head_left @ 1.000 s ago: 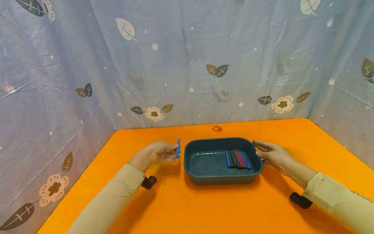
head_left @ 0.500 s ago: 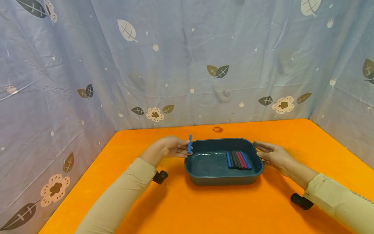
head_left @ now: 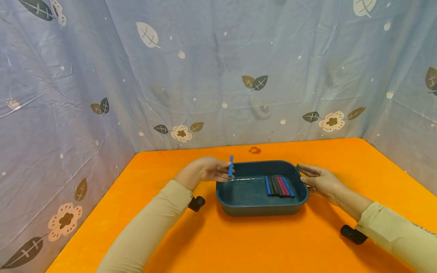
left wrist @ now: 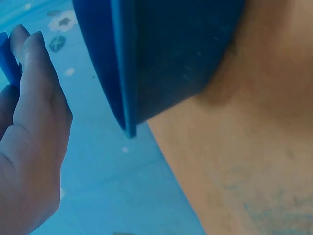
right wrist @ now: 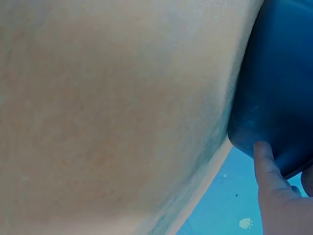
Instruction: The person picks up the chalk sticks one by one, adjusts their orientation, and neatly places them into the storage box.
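My left hand (head_left: 215, 170) pinches a slim blue stick (head_left: 231, 166), held upright over the left end of a dark teal tray (head_left: 263, 210). In the left wrist view the blue stick (left wrist: 9, 61) shows at the edge between thumb and fingers, beside the tray wall (left wrist: 166, 58). My right hand (head_left: 319, 182) holds the tray's right end, thumb at the rim and fingers along the outside. One finger (right wrist: 265, 156) presses the outer wall in the right wrist view. A row of several sticks (head_left: 279, 186), blue, dark and maroon, lies side by side in the tray's right half.
The tray stands on an orange tabletop (head_left: 259, 242). A patterned blue-grey curtain (head_left: 205, 76) encloses the back and sides. Black wrist cameras hang below both sleeves, the left one (head_left: 196, 203) near the tray's left side.
My left hand has moved right with the blue stick, from beside the tray to over its left end. The right hand and the row of sticks have stayed in place.
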A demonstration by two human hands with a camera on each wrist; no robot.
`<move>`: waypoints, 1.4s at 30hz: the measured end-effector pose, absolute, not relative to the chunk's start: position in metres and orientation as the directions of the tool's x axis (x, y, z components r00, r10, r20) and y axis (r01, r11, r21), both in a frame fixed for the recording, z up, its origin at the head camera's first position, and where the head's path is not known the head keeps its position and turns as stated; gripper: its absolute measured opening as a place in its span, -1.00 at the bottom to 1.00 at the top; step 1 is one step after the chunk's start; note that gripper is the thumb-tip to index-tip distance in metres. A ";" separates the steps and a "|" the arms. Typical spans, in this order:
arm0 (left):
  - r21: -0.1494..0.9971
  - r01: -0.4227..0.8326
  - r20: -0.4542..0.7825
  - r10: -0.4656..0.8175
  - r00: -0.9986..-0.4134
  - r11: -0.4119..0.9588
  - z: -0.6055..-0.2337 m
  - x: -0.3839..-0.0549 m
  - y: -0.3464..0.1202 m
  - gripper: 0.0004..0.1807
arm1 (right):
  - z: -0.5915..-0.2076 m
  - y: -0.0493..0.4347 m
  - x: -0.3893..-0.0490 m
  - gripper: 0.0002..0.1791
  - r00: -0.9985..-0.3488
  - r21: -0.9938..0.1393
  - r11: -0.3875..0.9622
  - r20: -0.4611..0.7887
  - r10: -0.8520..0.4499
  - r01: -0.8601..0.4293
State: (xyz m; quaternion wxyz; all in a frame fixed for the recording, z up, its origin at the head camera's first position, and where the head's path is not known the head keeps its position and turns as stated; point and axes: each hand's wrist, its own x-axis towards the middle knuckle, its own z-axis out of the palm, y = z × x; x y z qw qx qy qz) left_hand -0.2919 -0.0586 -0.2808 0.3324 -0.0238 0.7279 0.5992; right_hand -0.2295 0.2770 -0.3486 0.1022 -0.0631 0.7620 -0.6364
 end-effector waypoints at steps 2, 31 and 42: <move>0.857 -0.432 -0.512 0.373 -0.774 0.280 -0.280 -0.293 -0.054 -0.55 | -0.348 0.277 -0.230 -0.32 -0.971 -0.983 0.180 -0.078 -0.225 0.037; 0.795 -0.528 -0.605 0.335 -0.722 0.299 -0.271 -0.317 0.010 -0.57 | -0.350 0.277 -0.230 -0.32 -0.973 -0.983 0.179 -0.075 -0.219 0.035; 0.765 -0.494 -0.633 0.336 -0.698 0.413 -0.300 -0.327 0.028 -0.68 | -0.351 0.277 -0.230 -0.31 -0.971 -0.982 0.186 -0.076 -0.227 0.034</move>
